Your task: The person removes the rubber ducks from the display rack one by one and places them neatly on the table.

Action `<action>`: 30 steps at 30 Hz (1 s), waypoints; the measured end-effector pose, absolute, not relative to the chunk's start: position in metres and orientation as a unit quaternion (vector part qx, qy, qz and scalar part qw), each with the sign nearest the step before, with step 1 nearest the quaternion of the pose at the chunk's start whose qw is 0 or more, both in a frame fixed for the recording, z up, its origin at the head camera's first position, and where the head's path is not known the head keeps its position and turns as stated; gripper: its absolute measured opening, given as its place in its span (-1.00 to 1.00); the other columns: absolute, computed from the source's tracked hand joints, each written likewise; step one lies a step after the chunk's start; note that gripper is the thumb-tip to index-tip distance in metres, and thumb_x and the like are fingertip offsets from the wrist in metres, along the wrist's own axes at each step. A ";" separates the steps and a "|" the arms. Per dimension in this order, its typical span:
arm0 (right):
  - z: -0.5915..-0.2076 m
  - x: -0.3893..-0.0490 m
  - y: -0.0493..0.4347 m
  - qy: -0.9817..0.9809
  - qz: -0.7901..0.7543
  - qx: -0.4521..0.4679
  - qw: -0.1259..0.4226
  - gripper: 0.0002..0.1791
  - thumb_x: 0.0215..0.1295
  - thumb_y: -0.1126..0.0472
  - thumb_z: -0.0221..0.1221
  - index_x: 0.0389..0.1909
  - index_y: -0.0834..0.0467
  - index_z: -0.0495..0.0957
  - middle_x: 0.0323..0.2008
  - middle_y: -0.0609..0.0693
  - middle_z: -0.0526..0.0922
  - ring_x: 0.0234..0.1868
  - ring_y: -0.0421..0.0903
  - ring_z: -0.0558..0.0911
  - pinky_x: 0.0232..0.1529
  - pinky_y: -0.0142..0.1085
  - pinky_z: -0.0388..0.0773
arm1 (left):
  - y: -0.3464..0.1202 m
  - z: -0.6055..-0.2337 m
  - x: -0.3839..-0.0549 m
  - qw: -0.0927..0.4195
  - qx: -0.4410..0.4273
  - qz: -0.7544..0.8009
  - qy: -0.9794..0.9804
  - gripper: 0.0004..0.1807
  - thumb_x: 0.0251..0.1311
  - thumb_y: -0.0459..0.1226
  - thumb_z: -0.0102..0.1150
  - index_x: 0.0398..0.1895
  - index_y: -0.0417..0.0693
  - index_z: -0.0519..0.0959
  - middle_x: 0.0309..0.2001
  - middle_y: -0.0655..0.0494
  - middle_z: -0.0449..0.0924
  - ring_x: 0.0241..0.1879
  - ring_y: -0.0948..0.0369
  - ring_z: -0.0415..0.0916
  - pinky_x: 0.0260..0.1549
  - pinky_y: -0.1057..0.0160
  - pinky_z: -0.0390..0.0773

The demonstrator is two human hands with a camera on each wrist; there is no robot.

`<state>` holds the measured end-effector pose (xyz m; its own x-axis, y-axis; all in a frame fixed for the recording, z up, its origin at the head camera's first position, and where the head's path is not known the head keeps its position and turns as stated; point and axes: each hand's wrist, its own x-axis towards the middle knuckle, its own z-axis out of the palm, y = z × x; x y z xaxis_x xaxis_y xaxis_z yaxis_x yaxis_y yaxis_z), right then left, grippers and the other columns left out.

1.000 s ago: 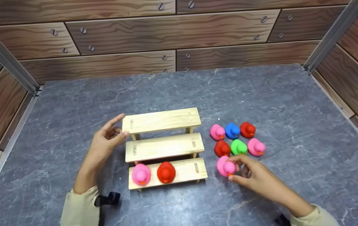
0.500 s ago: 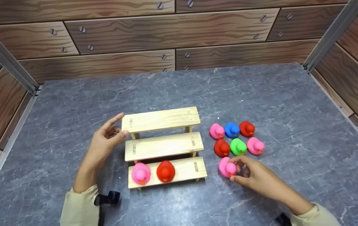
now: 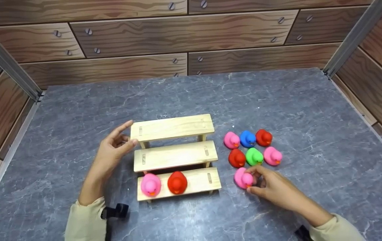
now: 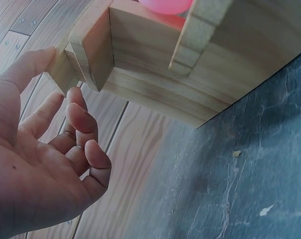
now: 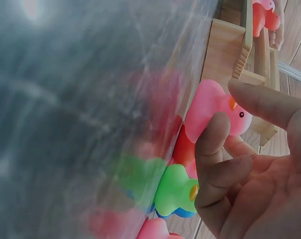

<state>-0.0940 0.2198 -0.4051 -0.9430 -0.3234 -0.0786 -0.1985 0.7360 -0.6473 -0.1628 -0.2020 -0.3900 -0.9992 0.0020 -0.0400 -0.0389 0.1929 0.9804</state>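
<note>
Wood-patterned panels (image 3: 177,36) close in a grey marbled tabletop (image 3: 191,98). Seen from the head, little has changed over the last second: the right hand (image 3: 274,188) has edged slightly away from the three-step stand (image 3: 174,157), taking with it the held pink duck (image 3: 241,177), pinched between thumb and fingertips. I'd judge that a small adjustment of position, since it alters neither the stand nor the other ducks. A green duck (image 3: 254,156) stands just beyond those fingers, a red duck (image 3: 236,158) to its left and a second pink duck (image 3: 272,155) to its right; another three ducks line up farther out. Nearer the person than the left fingers, and to their right, two ducks sit on the lowest step, unmoved.

From the left wrist, the left hand (image 4: 46,159) has thumb and forefinger on the top step's end, the remaining fingers loosely curled below it.

From the right wrist, the thumb tip lies by the held duck's beak, the stand beyond it. Whether the duck's base touches the tabletop, I cannot tell.
</note>
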 end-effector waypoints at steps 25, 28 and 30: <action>-0.403 -0.097 0.221 0.929 -0.326 -0.138 0.106 -0.53 0.07 0.15 0.39 0.02 0.13 0.52 -0.39 -0.10 0.56 -0.50 -0.34 0.39 -0.48 -0.41 0.35 | -0.201 -0.390 -0.164 0.011 -0.011 0.634 0.773 -0.37 0.19 -0.36 0.27 0.36 0.08 0.37 -0.34 0.11 0.49 -0.41 0.29 0.38 -0.37 0.40 0.40; -0.400 -0.096 0.222 0.924 -0.340 -0.141 0.106 -0.52 0.09 0.15 0.38 0.05 0.14 0.51 -0.36 -0.07 0.56 -0.53 -0.34 0.38 -0.52 -0.43 0.36 | -0.202 -0.390 -0.164 0.011 -0.013 0.633 0.774 -0.36 0.18 -0.36 0.27 0.36 0.06 0.37 -0.34 0.11 0.49 -0.41 0.30 0.38 -0.36 0.40 0.40; -0.398 -0.095 0.222 0.921 -0.347 -0.142 0.104 -0.52 0.09 0.15 0.38 0.05 0.15 0.51 -0.34 -0.06 0.55 -0.54 -0.34 0.38 -0.54 -0.43 0.37 | -0.201 -0.390 -0.164 0.010 -0.014 0.635 0.772 -0.36 0.18 -0.37 0.27 0.36 0.06 0.37 -0.35 0.11 0.49 -0.41 0.30 0.39 -0.36 0.40 0.40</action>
<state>-0.0952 0.2218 -0.3978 -0.9377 -0.3345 -0.0938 -0.1896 0.7191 -0.6686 -0.1639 -0.2013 -0.3903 -0.9994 -0.0078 -0.0334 -0.0343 0.1933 0.9805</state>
